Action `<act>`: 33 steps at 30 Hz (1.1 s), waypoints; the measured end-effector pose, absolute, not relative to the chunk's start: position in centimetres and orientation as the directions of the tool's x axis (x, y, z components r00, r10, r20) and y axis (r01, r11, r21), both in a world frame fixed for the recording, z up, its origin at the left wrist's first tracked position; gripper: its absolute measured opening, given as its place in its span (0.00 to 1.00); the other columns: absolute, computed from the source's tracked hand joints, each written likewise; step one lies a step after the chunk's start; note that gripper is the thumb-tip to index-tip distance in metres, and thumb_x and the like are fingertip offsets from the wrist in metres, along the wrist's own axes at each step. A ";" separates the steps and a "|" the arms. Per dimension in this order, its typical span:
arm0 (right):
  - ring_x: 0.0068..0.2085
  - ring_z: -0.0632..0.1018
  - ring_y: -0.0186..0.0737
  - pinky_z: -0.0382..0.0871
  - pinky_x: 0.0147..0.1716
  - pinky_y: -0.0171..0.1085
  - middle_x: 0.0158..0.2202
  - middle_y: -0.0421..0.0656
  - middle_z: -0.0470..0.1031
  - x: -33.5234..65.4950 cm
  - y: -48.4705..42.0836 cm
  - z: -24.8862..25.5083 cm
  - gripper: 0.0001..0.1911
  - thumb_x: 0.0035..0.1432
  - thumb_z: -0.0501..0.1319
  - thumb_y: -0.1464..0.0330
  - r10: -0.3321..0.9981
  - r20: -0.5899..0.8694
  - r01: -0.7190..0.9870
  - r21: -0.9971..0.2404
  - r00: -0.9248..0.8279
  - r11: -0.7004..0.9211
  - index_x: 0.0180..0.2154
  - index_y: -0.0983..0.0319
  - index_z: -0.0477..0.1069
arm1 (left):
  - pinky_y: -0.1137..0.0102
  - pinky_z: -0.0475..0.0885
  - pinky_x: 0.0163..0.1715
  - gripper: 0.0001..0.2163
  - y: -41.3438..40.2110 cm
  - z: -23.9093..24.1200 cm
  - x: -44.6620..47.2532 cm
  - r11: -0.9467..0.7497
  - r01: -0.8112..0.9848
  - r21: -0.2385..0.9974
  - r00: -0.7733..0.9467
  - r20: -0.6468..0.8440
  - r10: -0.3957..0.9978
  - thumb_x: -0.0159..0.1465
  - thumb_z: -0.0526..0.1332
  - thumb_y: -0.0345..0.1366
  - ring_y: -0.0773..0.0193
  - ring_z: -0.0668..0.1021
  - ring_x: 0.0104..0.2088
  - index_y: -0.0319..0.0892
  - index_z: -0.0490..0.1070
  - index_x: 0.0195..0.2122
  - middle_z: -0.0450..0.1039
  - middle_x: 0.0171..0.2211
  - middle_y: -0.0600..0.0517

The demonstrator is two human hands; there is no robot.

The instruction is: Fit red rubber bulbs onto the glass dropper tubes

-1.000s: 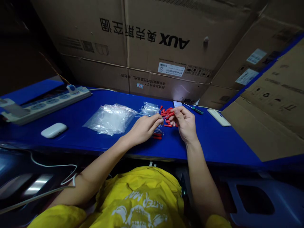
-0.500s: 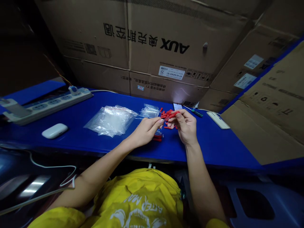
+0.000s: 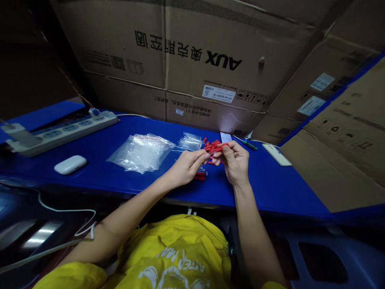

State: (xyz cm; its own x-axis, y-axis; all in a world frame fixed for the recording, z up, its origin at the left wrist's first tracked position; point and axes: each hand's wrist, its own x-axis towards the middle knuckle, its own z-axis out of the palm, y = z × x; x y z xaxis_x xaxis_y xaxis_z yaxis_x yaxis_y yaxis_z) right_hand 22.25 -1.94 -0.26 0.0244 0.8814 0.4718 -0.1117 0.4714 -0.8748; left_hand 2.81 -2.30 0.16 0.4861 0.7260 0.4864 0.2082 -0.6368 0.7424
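Observation:
My left hand [image 3: 190, 165] is closed in a pinch at the fingertips; whatever is between them is too small to make out. Close beside it, my right hand [image 3: 236, 162] grips a small red plastic piece [image 3: 225, 146], shaped like a little handle, between thumb and fingers. The two hands almost meet above the table. Behind and under them lies a pile of similar red pieces [image 3: 215, 143], partly hidden by the fingers. Thin silvery rods [image 3: 190, 141] lie in a bunch beyond my left hand. More red pieces [image 3: 199, 176] sit below the left fingers.
Clear plastic bags [image 3: 141, 154] lie left of the rods on the blue table [image 3: 270, 184]. A white case [image 3: 70, 164] and a power strip [image 3: 64, 130] are farther left. Behind are a phone [image 3: 225, 137], a green-handled screwdriver [image 3: 250, 145], a white flat device [image 3: 276, 154] and cardboard [image 3: 186, 64].
Both hands stay nearly in place with the same grip. My left fingertips have shifted slightly right, closer to the right hand; the whole view has moved a little.

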 end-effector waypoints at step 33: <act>0.20 0.77 0.33 0.69 0.17 0.30 0.24 0.38 0.80 19.4 -2.3 0.0 0.23 0.65 0.68 0.46 0.911 0.408 -0.215 -0.886 0.062 0.411 0.37 0.59 0.74 | 0.71 0.62 0.29 0.20 -2.8 0.1 3.4 -0.622 0.212 0.754 0.344 0.538 0.770 0.79 0.51 0.45 0.67 0.67 0.25 0.42 0.66 0.30 0.65 0.23 0.56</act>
